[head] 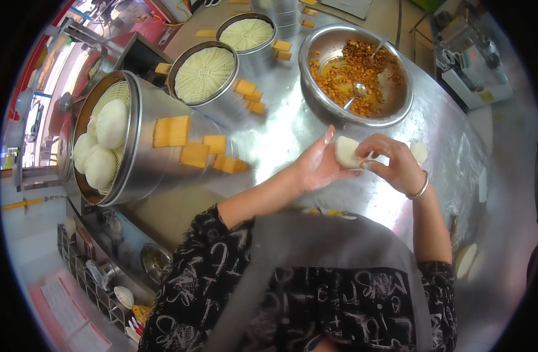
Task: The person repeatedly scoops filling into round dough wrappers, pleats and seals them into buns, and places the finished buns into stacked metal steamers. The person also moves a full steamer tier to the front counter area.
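My left hand (315,165) cradles a white dough piece (347,152) against its fingers, palm turned up and thumb raised. The fingertips of my right hand (390,160) pinch that dough at its right edge. Whether it has filling inside is hidden. Just beyond my right wrist, a small flat dough piece (419,152) lies on the steel table (277,141). Past both hands sits a large steel bowl (310,88) of chopped orange-brown filling (335,79), with a metal spoon (359,90) in it and another utensil handle at its far side.
To the left, a steamer stack (156,101) with wooden handles holds several white buns (112,123). Two more steamers (205,75) (247,34) with woven liners stand behind it. A pale dough-like piece (465,260) lies at right. Below left is a wire rack (86,273).
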The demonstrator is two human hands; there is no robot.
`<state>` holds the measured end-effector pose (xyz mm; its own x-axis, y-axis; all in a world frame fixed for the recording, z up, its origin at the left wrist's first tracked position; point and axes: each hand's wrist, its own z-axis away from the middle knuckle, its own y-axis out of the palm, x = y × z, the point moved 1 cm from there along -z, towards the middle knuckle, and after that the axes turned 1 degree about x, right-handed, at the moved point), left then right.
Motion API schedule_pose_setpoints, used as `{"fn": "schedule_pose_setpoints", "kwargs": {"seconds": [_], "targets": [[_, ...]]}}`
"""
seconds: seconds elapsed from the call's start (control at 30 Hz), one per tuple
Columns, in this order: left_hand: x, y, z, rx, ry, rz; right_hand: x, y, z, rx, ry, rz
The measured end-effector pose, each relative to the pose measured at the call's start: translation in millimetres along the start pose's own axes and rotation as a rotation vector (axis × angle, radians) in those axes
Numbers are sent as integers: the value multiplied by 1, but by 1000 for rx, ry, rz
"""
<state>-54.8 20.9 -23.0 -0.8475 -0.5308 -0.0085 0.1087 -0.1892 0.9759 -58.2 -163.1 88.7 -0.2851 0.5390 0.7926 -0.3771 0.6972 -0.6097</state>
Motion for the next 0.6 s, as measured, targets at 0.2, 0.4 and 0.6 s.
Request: {"fn": "schedule_pose_setpoints", "kwargs": {"seconds": [0.2,0.4,0.6], "targets": [[-21,-8,0,70,108,-59,-53,-41,-18,-237,303,-156],[-24,-7,-2,-31,203,-226,-130,-42,-51,-202,371,205],[-29,-9,3,-41,235,-212,-155,-4,-123,90,508,534]]}}
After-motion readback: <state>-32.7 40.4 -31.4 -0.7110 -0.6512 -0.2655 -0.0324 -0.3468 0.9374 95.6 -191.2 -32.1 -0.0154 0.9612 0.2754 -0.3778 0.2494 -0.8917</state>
